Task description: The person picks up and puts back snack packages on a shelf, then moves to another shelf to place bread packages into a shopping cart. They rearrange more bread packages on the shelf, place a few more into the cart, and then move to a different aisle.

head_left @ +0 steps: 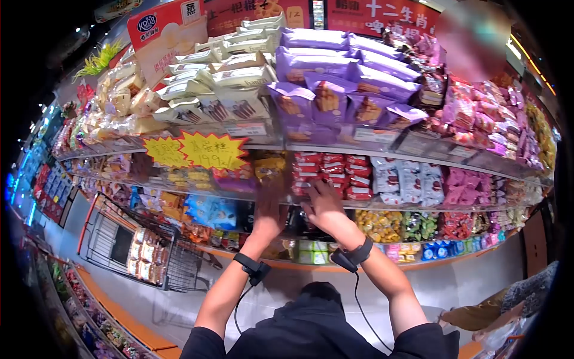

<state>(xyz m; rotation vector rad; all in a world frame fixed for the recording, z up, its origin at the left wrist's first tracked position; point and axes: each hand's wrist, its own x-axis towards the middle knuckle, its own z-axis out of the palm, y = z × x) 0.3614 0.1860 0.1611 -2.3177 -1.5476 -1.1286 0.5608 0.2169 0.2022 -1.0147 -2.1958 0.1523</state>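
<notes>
Both my arms reach forward to the middle shelf of a snack display. My left hand (pixel 270 209) has its fingers stretched upward, slightly blurred, in front of gold-coloured packets (pixel 269 167). My right hand (pixel 326 206) lies with fingers apart at the lower edge of the red-and-white packets (pixel 332 169), seemingly touching the front ones. Nothing is visibly held in either hand. Right of the red packets stand white packets with dark red pictures (pixel 399 179). Purple snack bags (pixel 329 99) and cream-coloured bags (pixel 242 78) are stacked on the shelf above.
A shopping cart (pixel 176 266) holding packaged bread-like goods (pixel 146 254) stands at the lower left. Yellow starburst price signs (pixel 213 151) hang from the upper shelf. Lower compartments hold yellow-wrapped sweets (pixel 379 224) and blue packets (pixel 210 210). Part of another person (pixel 484 314) shows at the lower right.
</notes>
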